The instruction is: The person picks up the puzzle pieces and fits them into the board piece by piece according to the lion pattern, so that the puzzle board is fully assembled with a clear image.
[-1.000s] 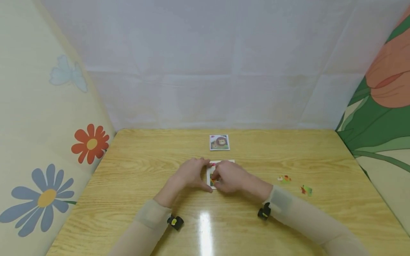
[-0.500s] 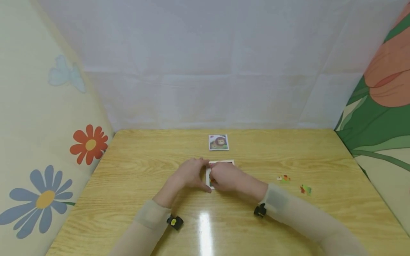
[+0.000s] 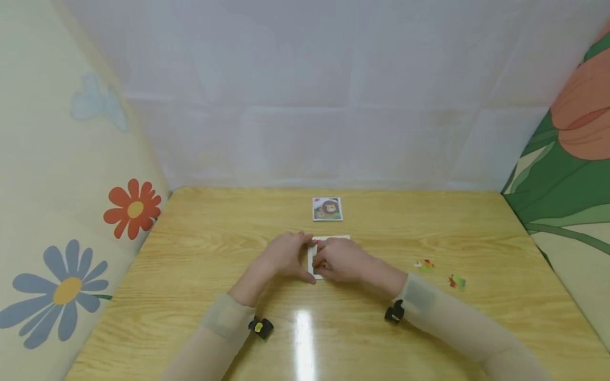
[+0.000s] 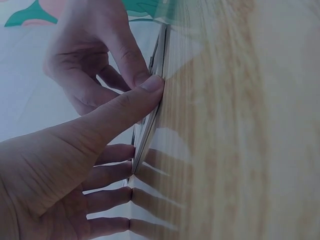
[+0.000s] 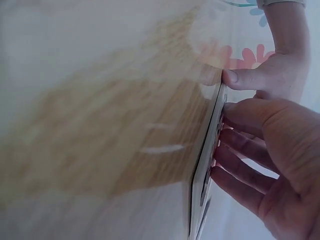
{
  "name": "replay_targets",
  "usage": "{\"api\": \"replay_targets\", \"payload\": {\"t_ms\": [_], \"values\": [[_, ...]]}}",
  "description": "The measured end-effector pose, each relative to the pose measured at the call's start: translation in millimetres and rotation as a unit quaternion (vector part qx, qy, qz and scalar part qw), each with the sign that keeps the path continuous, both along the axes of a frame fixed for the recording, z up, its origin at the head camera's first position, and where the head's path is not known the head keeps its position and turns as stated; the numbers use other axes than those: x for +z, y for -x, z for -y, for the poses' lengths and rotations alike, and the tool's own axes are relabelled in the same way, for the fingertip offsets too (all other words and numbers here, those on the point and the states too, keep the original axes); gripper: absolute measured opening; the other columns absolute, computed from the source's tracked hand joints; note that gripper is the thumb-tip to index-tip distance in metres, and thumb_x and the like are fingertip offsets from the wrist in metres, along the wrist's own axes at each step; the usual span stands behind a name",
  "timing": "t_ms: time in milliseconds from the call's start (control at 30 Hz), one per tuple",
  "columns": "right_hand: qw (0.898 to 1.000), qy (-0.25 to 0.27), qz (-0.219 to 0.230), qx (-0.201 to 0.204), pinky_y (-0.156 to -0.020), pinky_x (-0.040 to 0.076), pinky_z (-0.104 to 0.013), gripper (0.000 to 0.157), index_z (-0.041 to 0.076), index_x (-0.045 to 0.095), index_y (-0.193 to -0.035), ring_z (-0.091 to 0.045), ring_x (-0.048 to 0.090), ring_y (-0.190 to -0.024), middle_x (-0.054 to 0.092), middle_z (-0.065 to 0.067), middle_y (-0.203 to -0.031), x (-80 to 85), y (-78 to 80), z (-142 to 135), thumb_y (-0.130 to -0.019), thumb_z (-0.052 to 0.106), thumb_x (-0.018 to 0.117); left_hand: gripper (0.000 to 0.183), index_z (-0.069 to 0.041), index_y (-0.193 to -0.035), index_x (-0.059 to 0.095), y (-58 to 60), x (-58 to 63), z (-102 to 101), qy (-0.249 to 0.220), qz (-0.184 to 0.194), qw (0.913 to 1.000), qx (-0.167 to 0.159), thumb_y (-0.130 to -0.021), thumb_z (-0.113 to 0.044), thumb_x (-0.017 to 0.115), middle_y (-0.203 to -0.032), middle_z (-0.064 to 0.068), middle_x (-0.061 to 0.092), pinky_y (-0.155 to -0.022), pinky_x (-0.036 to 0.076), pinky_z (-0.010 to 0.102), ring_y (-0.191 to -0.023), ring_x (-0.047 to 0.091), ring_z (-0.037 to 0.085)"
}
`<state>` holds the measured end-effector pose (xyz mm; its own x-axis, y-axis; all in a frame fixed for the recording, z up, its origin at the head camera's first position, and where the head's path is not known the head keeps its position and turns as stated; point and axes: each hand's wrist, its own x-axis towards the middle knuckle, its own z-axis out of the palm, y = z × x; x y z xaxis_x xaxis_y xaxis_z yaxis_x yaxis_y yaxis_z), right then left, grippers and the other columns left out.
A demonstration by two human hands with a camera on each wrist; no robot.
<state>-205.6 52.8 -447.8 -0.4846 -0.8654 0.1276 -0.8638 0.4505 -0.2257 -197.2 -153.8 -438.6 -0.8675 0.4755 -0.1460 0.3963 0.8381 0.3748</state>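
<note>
A white-bordered puzzle tray [image 3: 310, 259] lies flat on the table between both hands. My left hand [image 3: 284, 255] holds its left side, thumb at the near corner and fingers by the far corner; in the left wrist view, the thumb [image 4: 145, 90] presses against the tray's edge. My right hand [image 3: 345, 259] reaches over the tray from the right and covers most of its picture. In the right wrist view, its thumb and spread fingertips touch the picture side of the tray [image 5: 197, 185]. Part of the coloured picture shows under these fingers.
A square lion picture card [image 3: 327, 209] lies behind the tray. Two loose puzzle pieces rest to the right, a red and white one [image 3: 424, 263] and a green and red one [image 3: 457, 282]. A pale cloth [image 3: 305, 143] hangs behind the wooden table [image 3: 214, 222].
My right hand slid a little left over the tray, then drew back right, its fingers staying on the picture. My left hand keeps its place at the tray's side.
</note>
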Motion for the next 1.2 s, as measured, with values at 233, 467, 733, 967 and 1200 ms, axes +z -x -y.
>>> {"api": "replay_targets", "payload": {"t_ms": [233, 467, 733, 967, 1200], "values": [[1.000, -0.018, -0.011, -0.007, -0.077, 0.060, -0.030, 0.007, 0.019, 0.083, -0.091, -0.016, 0.071, -0.087, 0.075, 0.000, -0.096, 5.1, -0.3, 3, -0.089, 0.016, 0.078, 0.099, -0.005, -0.144, 0.063, 1.6, 3.4, 0, -0.009, 0.001, 1.0000, 0.001, -0.065, -0.049, 0.102, -0.139, 0.022, 0.068, -0.108, 0.056, 0.050, -0.121, 0.068, 0.039], [0.999, -0.037, -0.001, -0.005, -0.074, 0.059, -0.028, 0.006, 0.017, 0.083, -0.088, -0.015, 0.068, -0.084, 0.074, 0.000, -0.094, 13.3, -1.4, 9, -0.089, 0.015, 0.078, 0.099, -0.004, -0.142, 0.064, 3.2, 1.7, 1, -0.006, -0.008, 0.9999, -0.002, -0.063, -0.049, 0.102, -0.126, 0.017, 0.072, -0.103, 0.059, 0.048, -0.114, 0.070, 0.037], [1.000, -0.004, 0.015, -0.010, -0.075, 0.061, -0.029, 0.004, 0.019, 0.084, -0.089, -0.013, 0.071, -0.087, 0.078, 0.004, -0.095, 10.5, 2.8, 9, -0.085, 0.022, 0.083, 0.094, -0.006, -0.137, 0.068, 1.5, 3.3, 3, -0.009, -0.015, 0.9998, -0.009, -0.062, -0.048, 0.103, -0.118, 0.013, 0.073, -0.098, 0.061, 0.047, -0.107, 0.072, 0.033], [0.996, 0.003, 0.059, -0.062, -0.074, 0.061, -0.031, 0.007, 0.021, 0.084, -0.090, -0.015, 0.073, -0.089, 0.078, 0.005, -0.097, 6.5, 0.9, 10, -0.083, 0.024, 0.084, 0.097, -0.006, -0.141, 0.065, 0.8, 0.2, 2, -0.004, -0.015, 0.9998, -0.009, -0.063, -0.051, 0.101, -0.122, 0.014, 0.073, -0.099, 0.060, 0.047, -0.110, 0.072, 0.034], [0.992, -0.006, 0.100, -0.078, -0.076, 0.061, -0.033, 0.007, 0.018, 0.083, -0.084, -0.017, 0.073, -0.083, 0.079, 0.006, -0.082, 12.9, 4.6, 11, -0.079, 0.015, 0.085, 0.097, -0.005, -0.144, 0.064, -0.6, -0.6, 3, -0.008, -0.014, 0.9998, -0.007, -0.066, -0.048, 0.101, -0.128, 0.019, 0.071, -0.103, 0.058, 0.049, -0.113, 0.070, 0.037]]}}
